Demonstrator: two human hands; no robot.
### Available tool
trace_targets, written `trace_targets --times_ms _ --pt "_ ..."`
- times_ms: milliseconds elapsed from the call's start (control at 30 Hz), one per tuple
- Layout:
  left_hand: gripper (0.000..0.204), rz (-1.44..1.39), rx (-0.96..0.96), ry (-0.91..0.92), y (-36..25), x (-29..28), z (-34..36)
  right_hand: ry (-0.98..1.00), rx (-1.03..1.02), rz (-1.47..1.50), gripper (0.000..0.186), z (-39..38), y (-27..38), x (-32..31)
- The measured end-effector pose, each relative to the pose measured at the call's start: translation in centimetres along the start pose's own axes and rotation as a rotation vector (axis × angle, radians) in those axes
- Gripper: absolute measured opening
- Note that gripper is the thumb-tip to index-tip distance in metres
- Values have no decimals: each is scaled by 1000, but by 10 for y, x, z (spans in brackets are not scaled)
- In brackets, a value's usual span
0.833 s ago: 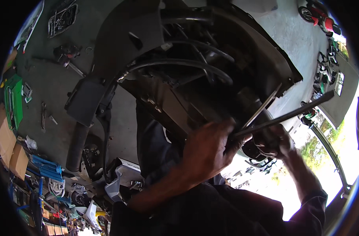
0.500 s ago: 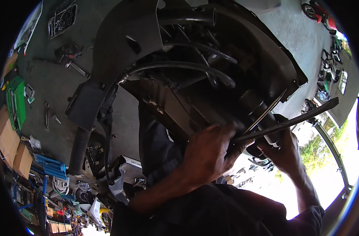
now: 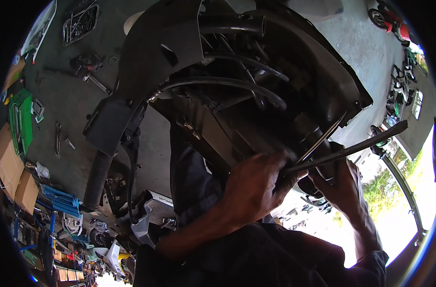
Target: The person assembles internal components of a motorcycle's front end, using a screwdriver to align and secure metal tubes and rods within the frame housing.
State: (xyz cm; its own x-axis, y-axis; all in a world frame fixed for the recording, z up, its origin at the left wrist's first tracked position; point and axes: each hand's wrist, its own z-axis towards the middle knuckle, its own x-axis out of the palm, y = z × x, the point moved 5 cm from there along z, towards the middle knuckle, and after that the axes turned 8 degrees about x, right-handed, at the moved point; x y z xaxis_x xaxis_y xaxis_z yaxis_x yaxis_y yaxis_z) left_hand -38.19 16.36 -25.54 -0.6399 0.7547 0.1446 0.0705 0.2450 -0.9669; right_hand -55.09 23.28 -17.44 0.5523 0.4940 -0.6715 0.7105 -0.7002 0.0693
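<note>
A dark scooter front end with its handlebar cover (image 3: 155, 52) fills the middle of the view. My left hand (image 3: 256, 179) is closed around the near ends of a long flat black strip (image 3: 361, 149) and a thin metal rod (image 3: 323, 137). Both stick out to the right, past the handlebar tube (image 3: 313, 136). My right hand (image 3: 342, 186) wraps its fingers around the near end of that dark tube, under the strip. Shadow hides part of its grip. Bent black cables (image 3: 227, 83) arch out from the cover.
On the far left stands the left handlebar grip (image 3: 97, 179) with its lever (image 3: 133, 177). Tools (image 3: 58, 138), a green case (image 3: 21, 119) and cardboard boxes (image 3: 26, 191) lie on the floor to the left. Parked motorcycles (image 3: 399, 91) line the right side.
The view has shifted slightly. My right hand has turned a little around the tube, and the strip and rod have tilted slightly. My left hand keeps its hold.
</note>
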Motion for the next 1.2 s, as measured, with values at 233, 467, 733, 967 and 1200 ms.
trace_targets --times_ms 233,467,733,967,1200 --pt "23 17 5 -19 2 1 -1 207 152 419 53 6 -25 8" --pt "23 21 51 -46 1 3 0 457 559 1199 59 -6 -40 29" --pt "21 22 18 -54 2 1 -2 189 155 93 42 14 -3 0" --pt "21 2 -21 -49 1 1 2 369 169 170 51 25 -15 2" --pt "22 -7 -21 -59 3 1 -1 484 389 543 60 21 -26 8"
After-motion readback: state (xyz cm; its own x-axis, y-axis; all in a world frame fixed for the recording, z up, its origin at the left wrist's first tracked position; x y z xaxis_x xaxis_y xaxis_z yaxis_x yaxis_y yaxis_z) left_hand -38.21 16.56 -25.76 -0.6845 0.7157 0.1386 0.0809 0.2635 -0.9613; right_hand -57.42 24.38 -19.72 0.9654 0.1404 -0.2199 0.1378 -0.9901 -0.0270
